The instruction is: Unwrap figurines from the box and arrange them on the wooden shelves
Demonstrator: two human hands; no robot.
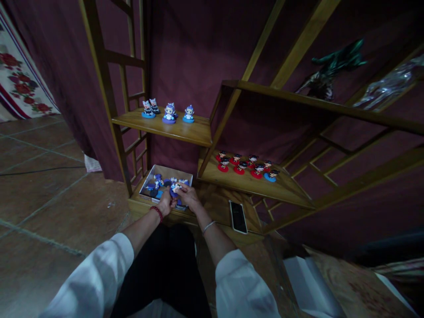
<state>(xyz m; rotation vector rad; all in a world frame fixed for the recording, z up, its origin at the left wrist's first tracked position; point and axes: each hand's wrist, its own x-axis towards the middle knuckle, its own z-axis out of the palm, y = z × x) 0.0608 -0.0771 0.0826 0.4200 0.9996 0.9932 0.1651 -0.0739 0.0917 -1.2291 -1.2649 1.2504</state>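
Both hands meet over the front of a shallow white box on the low shelf. Between them is a small purple and white figurine. My left hand, with a red bead bracelet, is closed around its purple base. My right hand, with a silver bracelet, pinches its upper part from the right. Several more purple, blue and white figurines lie jumbled in the box.
Figurines stand on the upper left shelf. Several red-based ones and one blue-based stand on the middle right shelf. A phone lies on the low shelf. A green ornament is at upper right.
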